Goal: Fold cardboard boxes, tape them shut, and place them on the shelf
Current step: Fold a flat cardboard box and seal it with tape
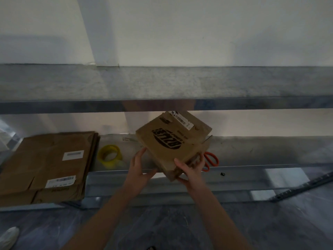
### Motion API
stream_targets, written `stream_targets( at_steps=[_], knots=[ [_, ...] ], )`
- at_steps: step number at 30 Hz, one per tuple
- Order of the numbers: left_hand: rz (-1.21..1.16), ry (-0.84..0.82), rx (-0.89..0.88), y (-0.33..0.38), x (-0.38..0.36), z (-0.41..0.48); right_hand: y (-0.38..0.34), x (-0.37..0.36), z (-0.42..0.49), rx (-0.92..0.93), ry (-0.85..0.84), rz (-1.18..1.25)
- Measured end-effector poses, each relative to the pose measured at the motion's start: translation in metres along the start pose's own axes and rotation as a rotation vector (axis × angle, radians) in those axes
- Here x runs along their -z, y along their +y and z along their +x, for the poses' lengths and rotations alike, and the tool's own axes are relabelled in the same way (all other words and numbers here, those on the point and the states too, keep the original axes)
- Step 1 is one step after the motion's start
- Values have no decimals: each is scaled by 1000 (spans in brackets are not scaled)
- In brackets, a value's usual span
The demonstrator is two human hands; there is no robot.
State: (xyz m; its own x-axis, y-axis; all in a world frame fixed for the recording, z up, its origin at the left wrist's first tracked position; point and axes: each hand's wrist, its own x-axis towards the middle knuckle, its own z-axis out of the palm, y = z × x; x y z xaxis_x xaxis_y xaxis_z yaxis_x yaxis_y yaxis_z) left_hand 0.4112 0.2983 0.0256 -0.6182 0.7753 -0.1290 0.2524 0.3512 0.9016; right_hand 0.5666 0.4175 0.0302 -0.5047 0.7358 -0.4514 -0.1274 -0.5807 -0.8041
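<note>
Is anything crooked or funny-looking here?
Yes. The box is tilted, one corner pointing down, between the left hand and right hand. Its black logo reads upside down. A flap sticks out a little at its right edge. The scissors peek out from behind it.

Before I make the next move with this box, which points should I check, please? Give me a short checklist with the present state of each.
1. Hold on the box: right hand grips its near corner, left hand supports its left side: ok.
2. Box taped shut: no tape shows on the faces in view: cannot tell.
3. Yellow tape roll at hand on the lower shelf: ok.
4. Orange scissors at hand, partly behind the box: ok.
5. Flat cardboard stack apart from the box: ok.
</note>
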Motion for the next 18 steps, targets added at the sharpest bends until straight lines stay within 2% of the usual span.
stream_targets(
  at_steps=[4, 7, 11, 15, 18],
  knots=[
    [124, -35, -70, 10, 13, 3, 4, 13, -3, 316, 118, -377],
    [287, -140, -61, 13, 13, 1, 5, 19, -8, 435, 209, -688],
    [571, -247, -125, 8, 4, 2, 8, 29, -14, 614, 237, -940],
    [832, -264, -312, 13, 4, 5, 7, 51, -12, 663, 208, -993],
    [922, -252, -397, 19, 8, 9, -1, 67, -15, 665, 189, -989]
  ],
)
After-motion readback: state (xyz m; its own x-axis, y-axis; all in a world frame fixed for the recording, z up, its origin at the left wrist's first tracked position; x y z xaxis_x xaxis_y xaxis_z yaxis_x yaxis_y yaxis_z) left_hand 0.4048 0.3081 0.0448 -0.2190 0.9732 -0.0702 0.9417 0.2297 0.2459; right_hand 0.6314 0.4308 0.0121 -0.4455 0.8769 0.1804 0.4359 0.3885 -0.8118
